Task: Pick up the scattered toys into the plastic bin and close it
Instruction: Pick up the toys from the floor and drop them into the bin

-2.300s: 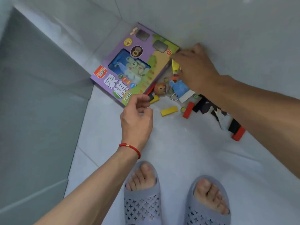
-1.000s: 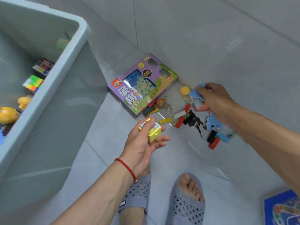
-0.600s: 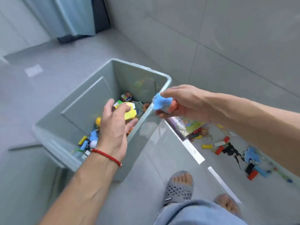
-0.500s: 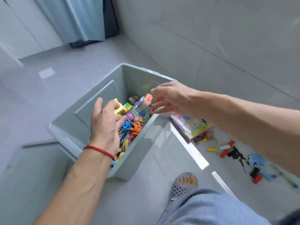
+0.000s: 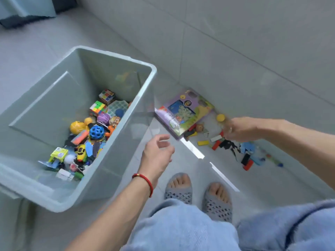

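Head view: purple toy box (image 5: 183, 111) print is blurred, unreadable. Both hands have left the plastic bin (image 5: 116, 58) empty: left hand (image 5: 156, 153) fingers loosely spread, right hand (image 5: 239, 129) relaxed over scattered toys (image 5: 226, 144).

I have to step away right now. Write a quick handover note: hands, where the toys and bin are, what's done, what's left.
Left hand: empty, fingers relaxed, hanging between the plastic bin and the floor pile.
Right hand: blurred, over the scattered pieces by the wall; cannot tell whether it holds anything.
Done: many toys lie in the bin, among them a blue holed ball and puzzle cubes.
Left: the purple toy box, yellow round piece, yellow block, red blocks and blue pieces on the floor.
Bin is open; no lid in view.
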Demonstrator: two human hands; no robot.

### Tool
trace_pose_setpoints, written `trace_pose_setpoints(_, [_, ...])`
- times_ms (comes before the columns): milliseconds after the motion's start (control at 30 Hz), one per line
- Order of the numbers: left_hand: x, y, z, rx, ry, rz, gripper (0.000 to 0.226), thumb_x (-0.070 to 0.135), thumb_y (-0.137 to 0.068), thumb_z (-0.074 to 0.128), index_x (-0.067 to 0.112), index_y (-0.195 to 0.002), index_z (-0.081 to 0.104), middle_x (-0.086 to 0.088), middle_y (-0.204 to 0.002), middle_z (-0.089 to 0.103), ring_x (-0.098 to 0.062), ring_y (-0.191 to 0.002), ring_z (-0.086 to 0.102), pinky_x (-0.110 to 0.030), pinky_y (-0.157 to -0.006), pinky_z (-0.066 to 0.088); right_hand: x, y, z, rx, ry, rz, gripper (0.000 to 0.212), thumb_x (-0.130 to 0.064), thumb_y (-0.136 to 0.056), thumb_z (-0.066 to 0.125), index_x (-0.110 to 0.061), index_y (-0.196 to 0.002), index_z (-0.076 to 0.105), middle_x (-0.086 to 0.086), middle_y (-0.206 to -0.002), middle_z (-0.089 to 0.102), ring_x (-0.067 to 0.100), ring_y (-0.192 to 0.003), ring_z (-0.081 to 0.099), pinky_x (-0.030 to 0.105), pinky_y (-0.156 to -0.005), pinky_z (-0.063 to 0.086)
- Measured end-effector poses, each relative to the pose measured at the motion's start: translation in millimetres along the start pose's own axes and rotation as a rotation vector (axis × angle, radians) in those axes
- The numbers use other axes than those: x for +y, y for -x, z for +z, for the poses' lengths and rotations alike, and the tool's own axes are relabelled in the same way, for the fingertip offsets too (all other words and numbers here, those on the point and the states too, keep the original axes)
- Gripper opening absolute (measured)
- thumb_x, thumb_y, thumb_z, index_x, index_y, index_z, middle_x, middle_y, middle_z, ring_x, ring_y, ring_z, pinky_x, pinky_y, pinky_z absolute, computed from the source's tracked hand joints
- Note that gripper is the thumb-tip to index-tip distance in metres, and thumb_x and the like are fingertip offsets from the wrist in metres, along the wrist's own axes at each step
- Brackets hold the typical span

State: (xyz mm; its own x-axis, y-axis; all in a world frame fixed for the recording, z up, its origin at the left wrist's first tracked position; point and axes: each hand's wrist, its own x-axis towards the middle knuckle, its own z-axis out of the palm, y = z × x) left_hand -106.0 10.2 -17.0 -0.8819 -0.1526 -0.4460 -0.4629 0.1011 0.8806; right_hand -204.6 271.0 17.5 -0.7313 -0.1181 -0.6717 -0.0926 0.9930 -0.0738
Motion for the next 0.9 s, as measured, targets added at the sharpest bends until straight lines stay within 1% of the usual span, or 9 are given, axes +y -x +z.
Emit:
trace_pose_setpoints(100, [-35, -37, 32, -0.05, -0.204, -0.079, 0.042, 0.023, -0.074, 0.061, 0.03, -0.115, 0.065, 0.002, -0.112, 0.067, -0.016, -0.095, 0.067, -0.041, -0.088, 0.059, 26, -32, 48, 0.039, -0.001, -0.005, 0.017, -0.021, -0.088, 0.056, -0.009, -0.097, 0.063, 0.011, -0.093, 0.067, 0.033, -0.089, 0.063, 0.037, -0.075, 0.055])
trace_pose_setpoints(200, [-60, -73, 55, -0.051, -0.39, -0.092, 0.038, 0.017, -0.085, 0.063, 0.026, -0.121, 0.064, 0.003, -0.115, 0.065, -0.016, -0.099, 0.065, -0.032, -0.086, 0.056, 31, -70, 89, 0.119, -0.058, -0.002, 0.023, -0.029, -0.09, 0.052, -0.016, -0.107, 0.058, 0.008, -0.096, 0.063, 0.034, -0.097, 0.062, 0.038, -0.078, 0.054])
trace_pose_setpoints(267, [-71, -96, 69, -0.036, -0.502, -0.038, 0.037, 0.015, -0.086, 0.063, 0.022, -0.122, 0.065, 0.002, -0.113, 0.065, -0.016, -0.098, 0.064, -0.034, -0.089, 0.055, 27, -95, 106, 0.212, -0.095, -0.029, 0.03, -0.031, -0.091, 0.053, -0.019, -0.119, 0.054, 0.009, -0.108, 0.062, 0.036, -0.103, 0.061, 0.041, -0.078, 0.053])
trace_pose_setpoints(367, [-88, -127, 89, -0.006, -0.687, 0.146, 0.034, 0.013, -0.084, 0.064, 0.02, -0.118, 0.066, 0.0, -0.103, 0.064, -0.019, -0.09, 0.063, -0.034, -0.09, 0.051, 18, -130, 115, 0.385, -0.077, -0.11, 0.041, -0.027, -0.092, 0.055, -0.02, -0.132, 0.047, 0.011, -0.116, 0.056, 0.036, -0.105, 0.058, 0.04, -0.069, 0.049])
trace_pose_setpoints(433, [-99, -142, 99, -0.015, -0.759, 0.227, 0.032, 0.014, -0.084, 0.065, 0.021, -0.115, 0.066, 0.001, -0.099, 0.062, -0.018, -0.086, 0.061, -0.029, -0.085, 0.047, 14, -151, 116, 0.501, -0.046, -0.141, 0.038, -0.024, -0.092, 0.056, -0.022, -0.129, 0.049, 0.012, -0.115, 0.055, 0.035, -0.102, 0.056, 0.039, -0.066, 0.043])
trace_pose_setpoints(533, [-116, -156, 108, -0.006, -0.823, 0.343, 0.028, 0.014, -0.086, 0.067, 0.02, -0.113, 0.065, 0.004, -0.093, 0.059, -0.016, -0.082, 0.059, -0.019, -0.074, 0.036, 12, -180, 122, 0.643, 0.048, -0.182, 0.022, -0.021, -0.093, 0.053, -0.018, -0.114, 0.057, 0.01, -0.111, 0.06, 0.036, -0.099, 0.054, 0.043, -0.075, 0.04])
trace_pose_setpoints(633, [-129, -162, 113, 0.039, -0.804, 0.42, 0.024, 0.013, -0.085, 0.071, 0.015, -0.108, 0.066, 0.001, -0.088, 0.062, -0.019, -0.079, 0.06, -0.024, -0.074, 0.042, 13, -203, 134, 0.72, 0.007, -0.232, 0.009, -0.02, -0.091, 0.056, -0.019, -0.1, 0.06, 0.006, -0.099, 0.064, 0.032, -0.094, 0.051, 0.039, -0.073, 0.026])
trace_pose_setpoints(833, [-136, -166, 118, 0.038, -0.828, 0.512, 0.025, 0.014, -0.087, 0.071, 0.013, -0.111, 0.064, -0.003, -0.096, 0.065, -0.023, -0.08, 0.062, -0.028, -0.075, 0.045, 27, -196, 147, 0.832, -0.322, -0.157, 0.015, -0.015, -0.086, 0.06, -0.027, -0.095, 0.064, -0.008, -0.096, 0.063, 0.022, -0.096, 0.054, 0.043, -0.082, 0.036])
trace_pose_setpoints(900, [-139, -169, 118, 0.012, -0.867, 0.551, 0.029, 0.012, -0.087, 0.069, 0.012, -0.115, 0.063, -0.006, -0.098, 0.064, -0.026, -0.082, 0.062, -0.031, -0.075, 0.047, 30, -185, 147, 0.865, -0.487, -0.156, 0.018, -0.014, -0.085, 0.062, -0.024, -0.099, 0.066, -0.013, -0.096, 0.062, 0.015, -0.096, 0.056, 0.035, -0.082, 0.039])
